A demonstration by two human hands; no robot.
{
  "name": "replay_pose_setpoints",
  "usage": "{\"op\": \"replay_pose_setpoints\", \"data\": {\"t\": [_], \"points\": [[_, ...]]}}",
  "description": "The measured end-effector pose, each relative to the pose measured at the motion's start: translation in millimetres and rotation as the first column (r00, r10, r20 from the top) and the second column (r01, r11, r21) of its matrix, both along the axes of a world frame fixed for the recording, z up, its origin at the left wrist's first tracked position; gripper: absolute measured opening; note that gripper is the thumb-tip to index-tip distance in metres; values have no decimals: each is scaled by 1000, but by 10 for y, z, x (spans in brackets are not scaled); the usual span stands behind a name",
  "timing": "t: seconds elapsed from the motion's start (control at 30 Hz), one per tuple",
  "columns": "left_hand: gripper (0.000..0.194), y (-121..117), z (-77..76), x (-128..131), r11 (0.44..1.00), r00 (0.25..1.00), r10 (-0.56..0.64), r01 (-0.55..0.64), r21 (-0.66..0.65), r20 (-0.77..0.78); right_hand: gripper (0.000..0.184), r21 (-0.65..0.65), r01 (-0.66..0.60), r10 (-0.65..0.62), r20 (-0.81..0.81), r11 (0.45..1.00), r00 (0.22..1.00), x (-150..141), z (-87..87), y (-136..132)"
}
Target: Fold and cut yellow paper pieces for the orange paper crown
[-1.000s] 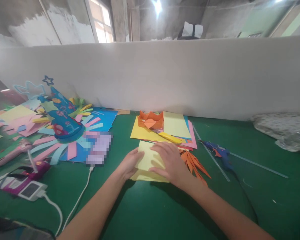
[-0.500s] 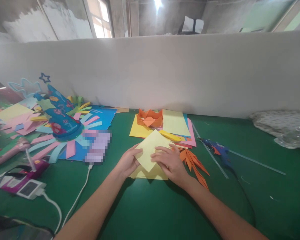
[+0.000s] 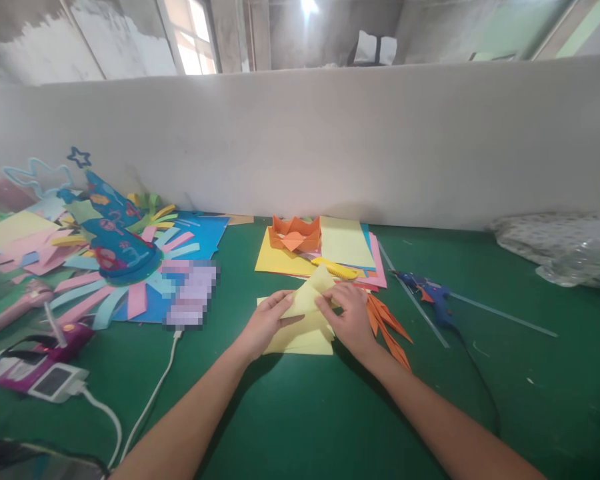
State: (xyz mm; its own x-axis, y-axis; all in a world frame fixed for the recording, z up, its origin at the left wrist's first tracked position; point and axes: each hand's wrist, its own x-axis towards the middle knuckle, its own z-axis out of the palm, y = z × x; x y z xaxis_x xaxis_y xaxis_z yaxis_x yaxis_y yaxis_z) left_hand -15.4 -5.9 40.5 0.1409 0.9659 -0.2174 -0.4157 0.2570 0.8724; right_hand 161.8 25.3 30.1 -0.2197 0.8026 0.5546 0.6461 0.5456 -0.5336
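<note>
A pale yellow sheet (image 3: 310, 295) is held just above the near middle of the desk (image 3: 300, 413), bent or partly folded, with one corner pointing to the far side. The left hand (image 3: 265, 327) grips its left part, thumb on top; the fingers of the right hand (image 3: 353, 323) pinch its right part. Holding it from both sides probably keeps the bend under control. Just beneath lies a stack of similar yellow sheets (image 3: 300, 340), slightly uneven at the edges and likely kept there for easy reach.

On the far side, an orange paper ring (image 3: 295, 235) with a pointed rim stands upright on a pile of coloured sheets (image 3: 347, 241). It is open at the top; a pale patch shows within, too small to identify. A yellow cutter (image 3: 334, 269) rests on the pile's near part. Folded orange pieces (image 3: 387, 327) fan out beside the right hand.

Farther right lies a blue glue gun (image 3: 434, 299), its tip near a clear stick (image 3: 420, 307). At the far right is clear crumpled plastic (image 3: 580, 263); whether it holds anything cannot be told. To the left, decorated blue cones (image 3: 120, 247) stand among pastel strips.
</note>
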Motion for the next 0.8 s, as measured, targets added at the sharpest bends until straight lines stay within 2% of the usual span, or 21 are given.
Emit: {"op": "replay_pose_setpoints", "data": {"t": [0.1, 0.2, 0.23, 0.3, 0.37, 0.43, 0.5, 0.57, 0.6, 0.67, 0.8], "points": [[32, 18, -20, -2, 995, 968, 63, -43, 86, -243, 27, 0, 5, -5, 20, 1000, 1000, -8, 16, -16], [32, 41, -38, -32, 982, 878, 164, -102, 160, -449, 19, 28, 1, -1, -10, 1000, 1000, 0, 7, -14], [33, 47, -39, -43, 978, 865, 188, -121, 171, -464, 18, 46, 19, -17, -58, 999, 998, 7, -8, -3], [35, 53, -33, -62, 971, 881, 224, -165, 171, -418, 30, 39, 89, -78, -215, 995, 973, 21, -47, 30], [36, 51, -20, -66, 966, 910, 252, -218, 136, -330, 43, -60, 127, -140, -405, 990, 903, 24, -82, 63], [38, 42, -6, -53, 964, 929, 264, -254, 73, -258, 47, -209, 31, -149, -575, 977, 805, 2, -91, 73], [40, 27, 2, -24, 963, 939, 267, -267, 30, -216, 49, -356, -204, -109, -688, 912, 717, -47, -77, 45], [39, 8, -1, 13, 968, 946, 251, -248, 41, -207, 46, -459, -420, -67, -734, 783, 676, -109, -63, -13], [37, -1, -8, 32, 971, 946, 239, -231, 60, -220, 43, -494, -481, -58, -739, 724, 671, -139, -62, -46], [34, -15, -34, 64, 977, 941, 208, -186, 106, -268, 39, -536, -526, -95, -754, 660, 649, -188, -76, -102], [32, -14, -109, 95, 984, 929, 146, -101, 145, -339, 41, -547, -556, -248, -815, 626, 523, -205, -118, -126]]}}
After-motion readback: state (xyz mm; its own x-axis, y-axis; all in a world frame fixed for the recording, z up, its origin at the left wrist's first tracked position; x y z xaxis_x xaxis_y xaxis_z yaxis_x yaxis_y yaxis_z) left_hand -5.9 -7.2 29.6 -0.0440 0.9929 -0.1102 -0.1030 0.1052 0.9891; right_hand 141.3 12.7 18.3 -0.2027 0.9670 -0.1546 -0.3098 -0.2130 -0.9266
